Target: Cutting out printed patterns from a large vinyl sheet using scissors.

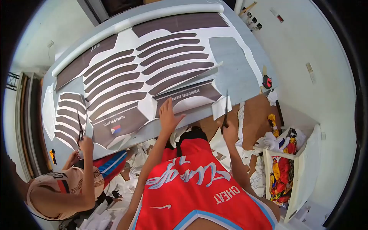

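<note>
My left hand (170,116) lies flat with fingers spread on the near edge of a dark printed paper panel (191,101). My right hand (230,133) grips black-handled scissors (225,112), their blades pointing away from me. A loose white paper flap (219,109) hangs at the panel's right corner, beside the blades. Left of it lies another dark panel (117,124) with a small flag print. Beyond them a large white sheet bears several dark curved strips (168,50).
A co-worker at the left holds scissors (80,128) by a strip-printed sheet (69,115). A paper roll (138,17) crosses the grey table's (230,51) far side. A tape measure (267,81) sits at the right edge, a yellow cutter (53,156) far left. Paper scraps litter the floor; a white bin (303,168) holds colourful cloth.
</note>
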`<control>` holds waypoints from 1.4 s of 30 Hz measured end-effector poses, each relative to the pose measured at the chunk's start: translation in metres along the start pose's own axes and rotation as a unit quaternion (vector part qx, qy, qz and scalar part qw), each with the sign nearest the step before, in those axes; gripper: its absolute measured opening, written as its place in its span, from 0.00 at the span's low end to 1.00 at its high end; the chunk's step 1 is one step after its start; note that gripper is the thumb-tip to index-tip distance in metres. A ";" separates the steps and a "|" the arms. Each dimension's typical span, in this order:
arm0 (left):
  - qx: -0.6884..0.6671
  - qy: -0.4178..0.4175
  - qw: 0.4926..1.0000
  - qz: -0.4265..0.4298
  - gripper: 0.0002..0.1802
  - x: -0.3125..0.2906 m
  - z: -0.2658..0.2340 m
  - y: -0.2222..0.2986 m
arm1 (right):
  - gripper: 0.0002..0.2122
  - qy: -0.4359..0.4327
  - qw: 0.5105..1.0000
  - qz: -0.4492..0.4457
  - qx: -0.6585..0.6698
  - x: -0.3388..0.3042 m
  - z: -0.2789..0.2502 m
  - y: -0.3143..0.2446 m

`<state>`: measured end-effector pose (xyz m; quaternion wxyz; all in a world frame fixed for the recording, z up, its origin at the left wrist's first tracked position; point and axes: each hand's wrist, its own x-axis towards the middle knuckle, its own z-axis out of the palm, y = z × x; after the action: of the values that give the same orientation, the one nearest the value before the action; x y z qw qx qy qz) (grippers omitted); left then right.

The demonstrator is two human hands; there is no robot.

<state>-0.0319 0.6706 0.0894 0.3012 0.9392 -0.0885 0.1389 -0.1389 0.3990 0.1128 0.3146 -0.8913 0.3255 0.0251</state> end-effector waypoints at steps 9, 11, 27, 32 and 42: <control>0.021 -0.323 0.935 -0.144 0.24 0.011 0.030 0.048 | 0.16 0.022 0.995 -0.100 -0.013 0.257 -0.014 0.085; 0.022 -0.278 0.947 -0.158 0.15 -0.015 0.015 0.077 | 0.16 0.066 0.978 -0.200 0.017 0.284 -0.013 0.099; -0.007 -0.073 0.975 -0.209 0.13 -0.169 -0.093 0.260 | 0.16 -0.258 0.825 -0.479 -0.153 0.082 -0.064 0.101; -0.210 -0.183 0.951 -0.130 0.16 -0.179 -0.118 0.305 | 0.36 -0.460 0.776 -0.356 0.244 0.036 -0.119 0.141; -0.302 -0.300 0.893 0.145 0.25 -0.188 -0.129 0.420 | 0.30 -0.483 0.756 -0.129 0.423 -0.015 -0.197 0.300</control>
<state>-0.3417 0.4252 0.3581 0.5062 0.7767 -0.3473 -0.1412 -0.3608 0.1165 0.1112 0.7751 -0.5705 -0.0102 0.2715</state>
